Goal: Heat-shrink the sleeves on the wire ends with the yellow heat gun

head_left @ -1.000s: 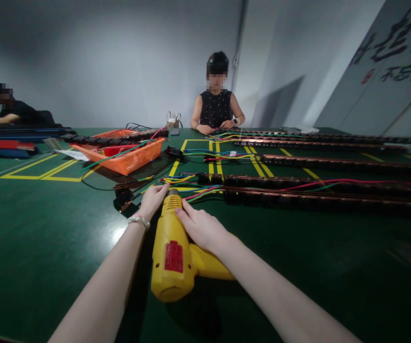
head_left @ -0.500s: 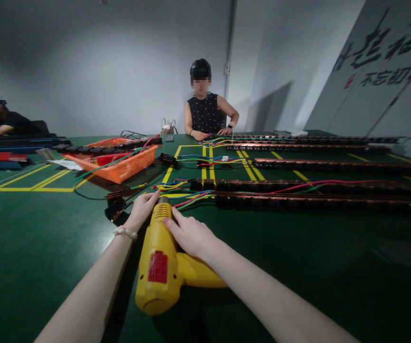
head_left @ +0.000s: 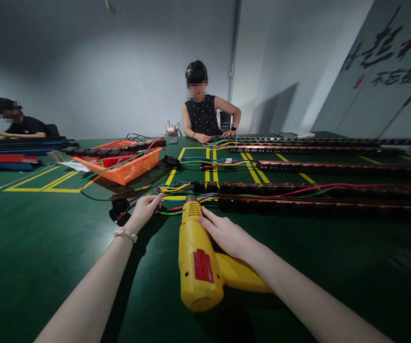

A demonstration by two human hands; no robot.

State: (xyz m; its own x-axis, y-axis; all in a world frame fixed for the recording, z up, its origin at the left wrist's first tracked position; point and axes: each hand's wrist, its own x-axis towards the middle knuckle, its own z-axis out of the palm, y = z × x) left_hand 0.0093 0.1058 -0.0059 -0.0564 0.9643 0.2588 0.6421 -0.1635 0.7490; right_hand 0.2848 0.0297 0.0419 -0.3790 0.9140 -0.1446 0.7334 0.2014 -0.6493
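A yellow heat gun (head_left: 200, 267) with a red label lies in my right hand (head_left: 228, 233), its fingers wrapped along the barrel. Its dark nozzle points away from me, toward a bundle of coloured wires (head_left: 201, 199). These wires run from the left end of the nearest long black strip with copper bars (head_left: 298, 204). My left hand (head_left: 144, 209) is closed in a pinch at the wires' free ends, left of the nozzle; the fingertips partly hide what they grip. Beside that hand lies a small black part (head_left: 118, 209) with a copper piece.
An orange basket (head_left: 126, 170) holding red items and wires stands beyond my left hand. More black strips (head_left: 319, 167) lie across the green table (head_left: 65, 247), marked with yellow tape. One person (head_left: 205, 114) sits opposite; another (head_left: 26, 126) sits far left.
The heat gun has moved right in my right hand, away from my left hand, uncovering more of the wires. My left hand stays nearly in place. The view has shifted slightly.
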